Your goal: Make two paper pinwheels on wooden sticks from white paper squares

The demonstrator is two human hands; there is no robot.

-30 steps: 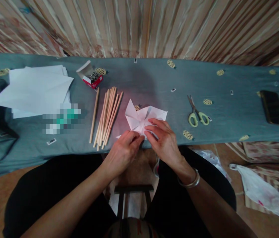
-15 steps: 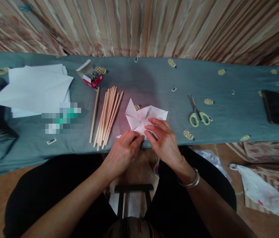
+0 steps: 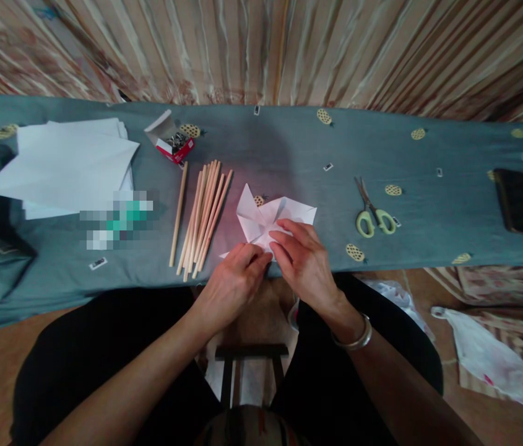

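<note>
Grip: both hands pinched the folded white paper pinwheel (image 3: 268, 217) at its near corner, the left hand (image 3: 232, 282) with fingertips closed on the lower left flap, the right hand (image 3: 305, 263) with fingers pressed over the centre and right flap. The pinwheel lay on the teal-covered bench (image 3: 289, 148) near its front edge. Left of it lay a bundle of wooden sticks (image 3: 200, 214); beyond, a stack of white paper (image 3: 61, 164) and a small red box (image 3: 172, 144). Scissors (image 3: 370, 210) and a dark phone (image 3: 517, 201) lay to the right.
</note>
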